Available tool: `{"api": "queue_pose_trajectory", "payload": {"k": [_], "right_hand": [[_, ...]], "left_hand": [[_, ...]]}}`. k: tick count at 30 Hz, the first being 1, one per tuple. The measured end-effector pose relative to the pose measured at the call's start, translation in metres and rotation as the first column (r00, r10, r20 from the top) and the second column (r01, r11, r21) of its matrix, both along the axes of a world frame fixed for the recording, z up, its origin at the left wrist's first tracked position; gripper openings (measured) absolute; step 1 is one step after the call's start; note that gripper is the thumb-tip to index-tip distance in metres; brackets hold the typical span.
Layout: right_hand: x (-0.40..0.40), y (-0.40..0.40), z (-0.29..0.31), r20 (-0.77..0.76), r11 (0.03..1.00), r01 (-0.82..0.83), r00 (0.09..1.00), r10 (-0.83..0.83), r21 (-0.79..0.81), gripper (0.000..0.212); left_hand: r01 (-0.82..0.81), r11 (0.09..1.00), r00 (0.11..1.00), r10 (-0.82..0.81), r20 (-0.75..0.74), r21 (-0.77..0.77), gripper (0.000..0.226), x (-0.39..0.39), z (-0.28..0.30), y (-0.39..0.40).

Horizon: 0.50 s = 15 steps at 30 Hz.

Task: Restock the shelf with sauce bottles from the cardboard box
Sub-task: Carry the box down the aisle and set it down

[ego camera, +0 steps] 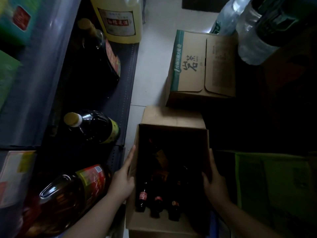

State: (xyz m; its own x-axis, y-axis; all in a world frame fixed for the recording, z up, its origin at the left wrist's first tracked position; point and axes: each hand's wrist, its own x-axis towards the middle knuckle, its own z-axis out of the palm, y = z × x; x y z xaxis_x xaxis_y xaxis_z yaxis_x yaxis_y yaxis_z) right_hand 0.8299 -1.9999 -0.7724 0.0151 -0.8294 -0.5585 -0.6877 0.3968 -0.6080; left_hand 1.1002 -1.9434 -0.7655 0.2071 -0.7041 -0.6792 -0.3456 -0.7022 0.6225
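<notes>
Where dim, pale floor (151, 69), perhaps tiled

Closed cardboard box (202, 66): large black characters "名" and "山" readable on top. Bottle labels too blurred to read.

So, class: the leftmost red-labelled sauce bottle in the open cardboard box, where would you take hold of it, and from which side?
Take the leftmost sauce bottle by its narrow neck, coming straight down from above. It stands upright, close to the cardboard box wall and neighbouring bottles, so only its top looks reachable.
</notes>
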Motion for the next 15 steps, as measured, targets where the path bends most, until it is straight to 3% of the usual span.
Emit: {"api": "queue_pose_trajectory", "payload": {"k": [15], "right_hand": [[0.015, -0.052, -0.026, -0.016, 0.995, 0.009, 1.0, -0.01, -0.1, 0.083]], "left_hand": [[0.001, 0.993, 0.999, 0.004, 0.036, -0.121, 0.092, 0.014, -0.029, -0.053]]}}
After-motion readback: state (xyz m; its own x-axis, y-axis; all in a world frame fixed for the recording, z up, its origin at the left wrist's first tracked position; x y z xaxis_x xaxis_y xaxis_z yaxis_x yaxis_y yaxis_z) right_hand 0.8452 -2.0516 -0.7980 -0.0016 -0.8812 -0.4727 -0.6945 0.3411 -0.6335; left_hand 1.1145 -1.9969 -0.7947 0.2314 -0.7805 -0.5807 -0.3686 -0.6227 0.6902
